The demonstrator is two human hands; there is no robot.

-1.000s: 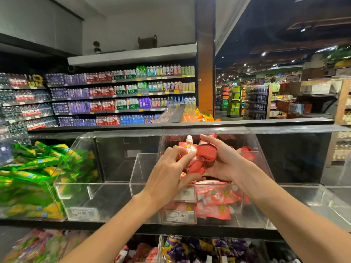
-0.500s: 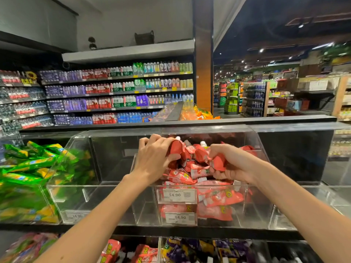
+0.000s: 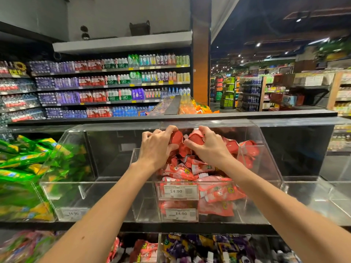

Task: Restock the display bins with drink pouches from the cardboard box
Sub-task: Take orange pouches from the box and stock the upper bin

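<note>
A row of clear acrylic bins sits on a black display shelf [image 3: 190,227]. The bin at the left end is packed with green pouches [image 3: 22,168]. The next bin [image 3: 62,194] shows bare clear walls and a blurred price label at its front edge. The middle bin [image 3: 266,164] holds a pile of red drink pouches [image 3: 218,190], heaped from its front wall to its back. 2 price tags reading 14.90 are fixed at its front left corner, 1 [image 3: 177,191] above the other [image 3: 180,213]. A smaller clear insert wall stands inside this bin, and its upper edge crosses just below both wrists. A black ledge [image 3: 171,117] runs along the top behind the bins. Beyond it stand long shelves of bottled drinks [image 3: 114,82] and an orange-brown pillar [image 3: 200,54]. Below the shelf, lower bins hold purple pouches [image 3: 209,247] and red-pink pouches [image 3: 144,249].

Both forearms reach over the front edge of the middle bin. The left hand [image 3: 155,149] has its fingers curled round a red pouch [image 3: 176,137] at the top of the pile, near the bin's back edge. The right hand [image 3: 210,149] grips a second red pouch [image 3: 196,138] just beside it. The 2 held pouches are almost touching between the thumbs, and they rest on the heap.
</note>
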